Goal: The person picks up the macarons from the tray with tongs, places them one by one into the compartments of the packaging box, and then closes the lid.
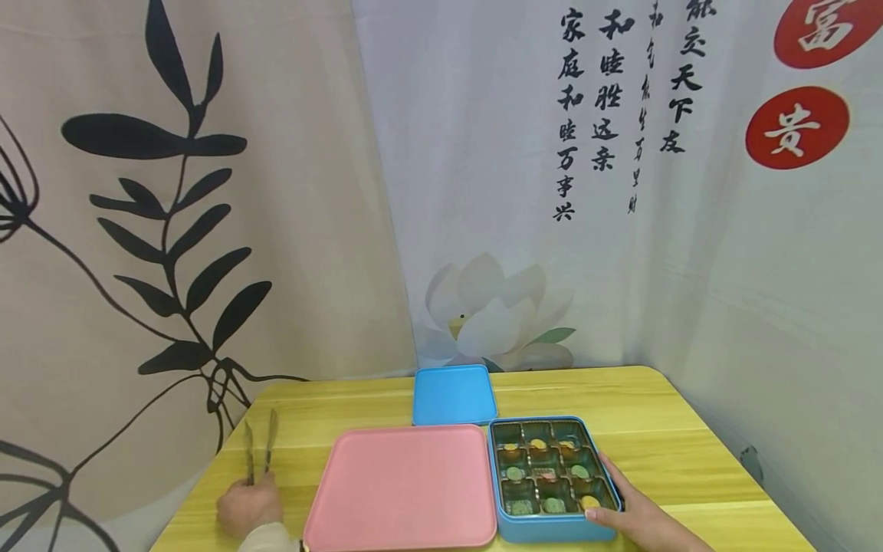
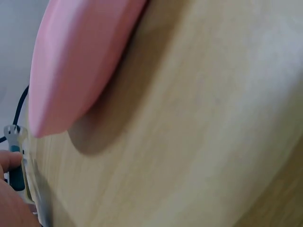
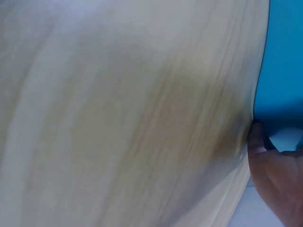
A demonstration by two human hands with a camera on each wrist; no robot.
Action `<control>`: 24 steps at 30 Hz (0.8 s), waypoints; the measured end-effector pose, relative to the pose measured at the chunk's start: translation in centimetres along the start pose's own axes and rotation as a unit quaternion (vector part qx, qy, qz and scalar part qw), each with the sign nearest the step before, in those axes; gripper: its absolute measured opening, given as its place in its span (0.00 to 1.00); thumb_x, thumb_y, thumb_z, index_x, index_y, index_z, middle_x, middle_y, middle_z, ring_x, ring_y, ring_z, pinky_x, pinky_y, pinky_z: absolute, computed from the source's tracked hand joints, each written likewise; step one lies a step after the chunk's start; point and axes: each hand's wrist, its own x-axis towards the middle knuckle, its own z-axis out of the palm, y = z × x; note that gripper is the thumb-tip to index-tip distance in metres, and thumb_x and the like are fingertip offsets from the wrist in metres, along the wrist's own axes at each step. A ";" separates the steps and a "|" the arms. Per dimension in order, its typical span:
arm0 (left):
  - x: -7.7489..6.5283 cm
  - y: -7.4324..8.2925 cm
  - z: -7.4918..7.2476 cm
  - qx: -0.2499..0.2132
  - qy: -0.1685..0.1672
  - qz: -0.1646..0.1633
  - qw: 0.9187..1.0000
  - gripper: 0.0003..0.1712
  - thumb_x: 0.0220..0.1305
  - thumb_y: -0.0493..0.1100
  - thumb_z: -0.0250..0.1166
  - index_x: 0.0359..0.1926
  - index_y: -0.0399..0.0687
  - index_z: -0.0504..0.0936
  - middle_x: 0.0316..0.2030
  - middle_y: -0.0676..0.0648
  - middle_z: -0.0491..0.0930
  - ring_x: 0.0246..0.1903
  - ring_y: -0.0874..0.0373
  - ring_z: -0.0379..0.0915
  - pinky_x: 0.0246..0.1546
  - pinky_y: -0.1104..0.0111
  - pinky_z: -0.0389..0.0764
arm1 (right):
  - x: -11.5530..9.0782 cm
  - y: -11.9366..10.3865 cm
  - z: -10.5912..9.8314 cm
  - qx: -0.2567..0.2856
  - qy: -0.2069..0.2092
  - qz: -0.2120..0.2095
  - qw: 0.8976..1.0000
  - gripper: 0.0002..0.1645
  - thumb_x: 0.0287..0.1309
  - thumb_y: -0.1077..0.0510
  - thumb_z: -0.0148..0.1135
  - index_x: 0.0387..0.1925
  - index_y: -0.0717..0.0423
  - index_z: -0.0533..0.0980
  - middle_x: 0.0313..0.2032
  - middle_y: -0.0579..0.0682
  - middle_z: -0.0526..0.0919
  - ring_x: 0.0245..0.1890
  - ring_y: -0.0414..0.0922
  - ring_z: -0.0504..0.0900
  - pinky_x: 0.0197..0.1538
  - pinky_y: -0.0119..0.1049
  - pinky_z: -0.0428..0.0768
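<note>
At the left of the table, my left hand point(image 1: 250, 507) grips a pair of metal tongs point(image 1: 271, 437), arms spread apart and pointing away, with nothing between the tips. In the left wrist view the tongs show a dark green handle part point(image 2: 17, 177) under the fingers. My right hand point(image 1: 638, 515) holds the near right corner of a blue box point(image 1: 552, 529), thumb on the rim and fingers along its side. The right wrist view shows the fingers point(image 3: 265, 161) against the blue wall. Inside, a divided plastic insert holds small round yellow, green and pink pieces, one per compartment.
A pink tray point(image 1: 403, 491) lies between the left hand and the box, right beside the box. Behind it rests a flat blue lid point(image 1: 455, 395). The wooden table point(image 1: 690, 452) ends at a printed curtain point(image 1: 310, 192) behind and a pale one at right.
</note>
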 end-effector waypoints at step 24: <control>0.9 2.1 -0.5 0.074 -0.025 0.087 0.993 0.36 0.66 0.59 0.60 0.59 0.31 0.71 0.49 0.24 0.64 0.54 0.26 0.59 0.52 0.35 0.60 | -1.2 -1.5 0.7 -0.003 -0.005 -0.023 1.000 0.57 0.71 0.47 0.56 0.77 0.57 0.26 0.72 0.76 0.33 0.67 0.79 0.47 0.57 0.73 0.60</control>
